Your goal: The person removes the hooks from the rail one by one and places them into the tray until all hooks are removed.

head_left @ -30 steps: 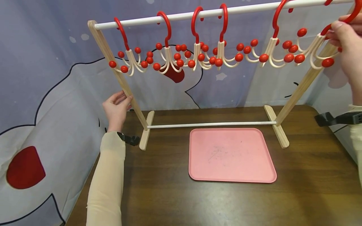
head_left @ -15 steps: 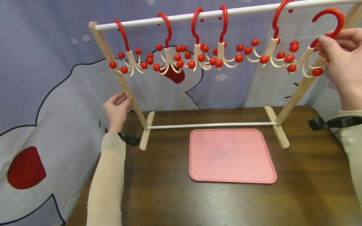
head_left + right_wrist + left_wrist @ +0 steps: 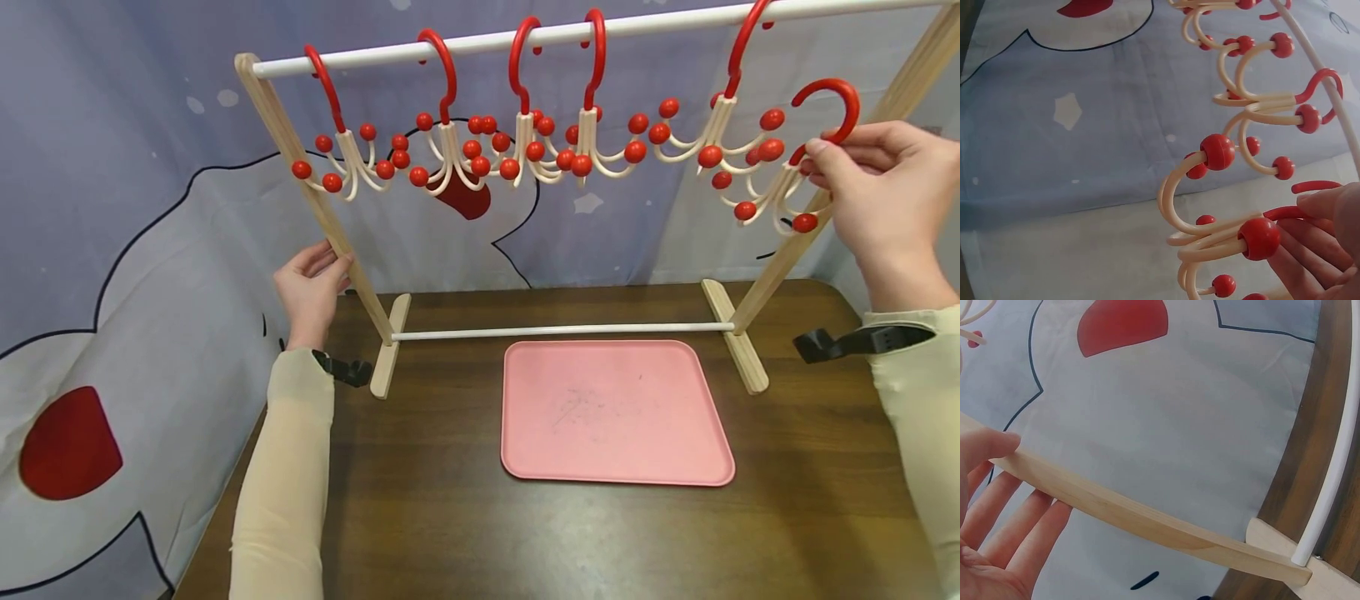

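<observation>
In the head view, my right hand (image 3: 892,192) pinches the red hook of a multi-arm hanger (image 3: 828,84) with cream prongs and red ball tips. This hanger is off the rail (image 3: 675,22), below it and near the right post. The right wrist view has the hanger (image 3: 1216,231) close up, the thumb on its red hook. My left hand (image 3: 307,292) holds the rack's left wooden post (image 3: 333,221); in the left wrist view the thumb lies on one side of the post (image 3: 1129,509) and the fingers on the other. Several similar hangers (image 3: 588,125) hang along the rail.
A pink tray (image 3: 615,412) lies on the brown wooden table (image 3: 465,533), in front of the rack's lower white bar (image 3: 562,332). The wooden feet (image 3: 735,337) stand at both ends. A patterned curtain (image 3: 187,250) is behind and to the left.
My right hand has lifted the hanger off the right end of the rail and brought it down and to the left. The left hand stays on the post.
</observation>
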`<action>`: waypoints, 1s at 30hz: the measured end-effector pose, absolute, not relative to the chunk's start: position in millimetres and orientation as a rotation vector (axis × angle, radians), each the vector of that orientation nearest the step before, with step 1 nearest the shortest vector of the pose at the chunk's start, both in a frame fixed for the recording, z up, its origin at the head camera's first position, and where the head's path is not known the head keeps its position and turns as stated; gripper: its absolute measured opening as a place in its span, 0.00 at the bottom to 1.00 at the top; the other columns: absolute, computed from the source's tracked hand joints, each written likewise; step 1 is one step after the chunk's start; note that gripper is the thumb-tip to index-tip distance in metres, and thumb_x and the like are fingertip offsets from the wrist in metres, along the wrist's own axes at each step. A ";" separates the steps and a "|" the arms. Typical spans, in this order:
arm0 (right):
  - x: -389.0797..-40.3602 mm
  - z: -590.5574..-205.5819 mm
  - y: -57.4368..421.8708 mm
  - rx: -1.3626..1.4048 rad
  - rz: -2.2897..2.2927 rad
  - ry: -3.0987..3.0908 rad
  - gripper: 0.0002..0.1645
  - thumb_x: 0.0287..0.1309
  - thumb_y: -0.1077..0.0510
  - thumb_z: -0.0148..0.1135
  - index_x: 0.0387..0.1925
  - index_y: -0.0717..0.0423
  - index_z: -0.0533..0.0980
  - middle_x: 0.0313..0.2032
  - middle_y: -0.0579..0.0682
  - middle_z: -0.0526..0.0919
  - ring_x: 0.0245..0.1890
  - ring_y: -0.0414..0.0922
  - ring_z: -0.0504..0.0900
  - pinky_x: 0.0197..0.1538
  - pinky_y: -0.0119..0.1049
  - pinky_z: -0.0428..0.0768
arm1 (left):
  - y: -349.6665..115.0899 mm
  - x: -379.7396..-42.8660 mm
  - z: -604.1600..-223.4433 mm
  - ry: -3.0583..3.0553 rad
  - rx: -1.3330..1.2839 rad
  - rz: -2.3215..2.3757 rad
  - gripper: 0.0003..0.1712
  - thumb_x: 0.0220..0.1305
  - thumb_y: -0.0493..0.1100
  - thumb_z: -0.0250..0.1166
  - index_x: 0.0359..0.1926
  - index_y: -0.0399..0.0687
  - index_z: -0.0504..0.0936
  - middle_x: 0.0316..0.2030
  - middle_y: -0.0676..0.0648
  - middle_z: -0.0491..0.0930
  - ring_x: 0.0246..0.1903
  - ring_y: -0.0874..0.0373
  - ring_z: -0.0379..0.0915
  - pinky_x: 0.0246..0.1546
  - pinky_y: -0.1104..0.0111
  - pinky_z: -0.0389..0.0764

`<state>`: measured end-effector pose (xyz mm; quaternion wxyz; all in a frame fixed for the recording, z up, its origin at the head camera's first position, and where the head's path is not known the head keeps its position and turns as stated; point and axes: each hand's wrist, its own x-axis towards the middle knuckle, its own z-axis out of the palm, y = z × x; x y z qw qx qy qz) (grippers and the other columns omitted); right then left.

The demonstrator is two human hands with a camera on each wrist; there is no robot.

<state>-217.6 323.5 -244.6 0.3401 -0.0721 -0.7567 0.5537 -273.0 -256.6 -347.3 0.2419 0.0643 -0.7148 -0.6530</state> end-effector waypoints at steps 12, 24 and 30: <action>-212.5 -283.7 316.0 -0.176 1.641 -1.882 0.10 0.55 0.61 0.77 0.38 0.57 0.83 0.31 0.41 0.87 0.29 0.32 0.87 0.37 0.23 0.83 | -256.3 -274.6 -348.0 -1.971 0.167 -1.755 0.21 0.59 0.40 0.78 0.53 0.45 0.88 0.47 0.44 0.87 0.41 0.57 0.86 0.38 0.68 0.88; -199.4 -326.5 291.6 0.010 1.843 -1.827 0.13 0.51 0.70 0.78 0.38 0.68 0.82 0.30 0.46 0.89 0.28 0.38 0.89 0.38 0.28 0.85 | -255.1 -276.0 -348.0 -1.944 0.145 -1.762 0.20 0.60 0.36 0.76 0.54 0.43 0.87 0.47 0.42 0.87 0.38 0.58 0.86 0.37 0.68 0.88; -193.0 -347.8 271.9 0.043 1.787 -1.970 0.15 0.55 0.68 0.76 0.41 0.71 0.80 0.32 0.45 0.89 0.30 0.38 0.89 0.40 0.28 0.85 | -256.0 -276.8 -349.2 -1.948 0.140 -1.761 0.20 0.60 0.37 0.76 0.54 0.44 0.87 0.47 0.42 0.87 0.39 0.58 0.86 0.37 0.69 0.88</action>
